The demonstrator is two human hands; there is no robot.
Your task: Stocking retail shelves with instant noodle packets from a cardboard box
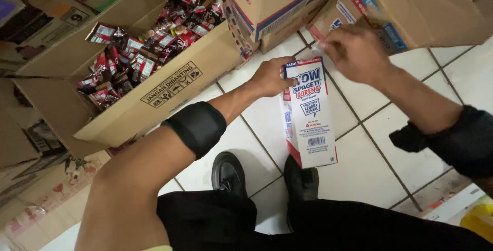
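My left hand (269, 76) grips the left upper side of a tall white carton (309, 115) with red and blue print. The carton stands on the white tiled floor (359, 158), leaning against my right shoe (301, 179). My right hand (354, 51) hovers at the carton's top right corner, blurred, fingers curled over the top edge. I cannot tell whether it grips the carton. My left shoe (228, 173) is beside the right one.
An open brown cardboard box (154, 97) full of several small red and dark sachets (144, 51) lies at the left. More closed cardboard boxes (411, 4) stand at the back and right. Flattened cardboard (36, 199) covers the floor at the lower left.
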